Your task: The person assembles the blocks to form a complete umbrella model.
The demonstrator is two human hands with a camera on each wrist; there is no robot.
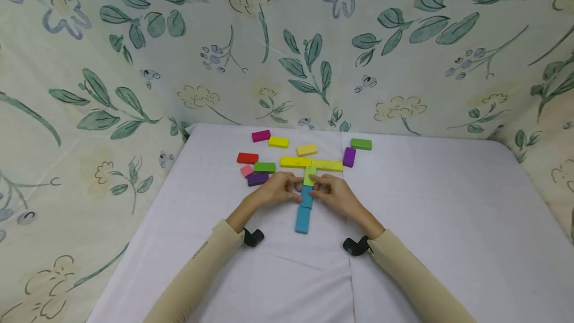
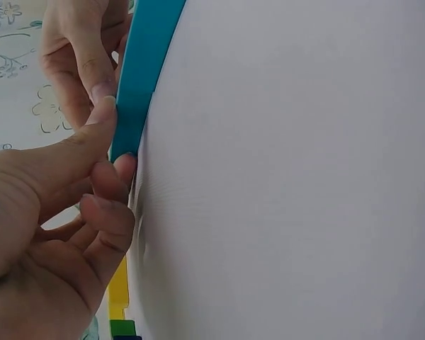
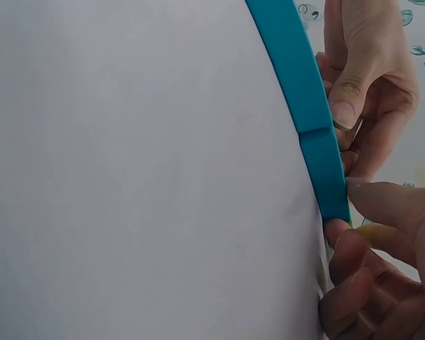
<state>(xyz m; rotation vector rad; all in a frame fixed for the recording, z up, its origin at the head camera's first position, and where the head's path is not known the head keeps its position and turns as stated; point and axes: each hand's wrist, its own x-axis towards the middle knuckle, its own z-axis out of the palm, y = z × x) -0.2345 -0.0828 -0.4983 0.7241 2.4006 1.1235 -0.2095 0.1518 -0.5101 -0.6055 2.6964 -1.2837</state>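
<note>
A column on the table has a light green block [image 1: 309, 175] at its far end and an upper blue block [image 1: 307, 196] touching a lower blue block [image 1: 302, 220]. Two yellow blocks form a crossbar at the far end, a left one [image 1: 295, 162] and a right one [image 1: 328, 165]. From the left, my left hand [image 1: 277, 189] holds the upper blue block with thumb and curled fingers. My right hand [image 1: 338, 194] holds it from the right, thumb on its side [image 3: 333, 177] and a fingertip by its far end. Fingers partly hide the green-blue joint.
Left of the column lie a purple block [image 1: 257, 179], a green block [image 1: 264, 167], a pink block [image 1: 246, 170] and a red block [image 1: 247, 158]. Behind are magenta, yellow and pale orange blocks [image 1: 307, 150]. Another purple block [image 1: 349, 157] and green block [image 1: 361, 144] lie right.
</note>
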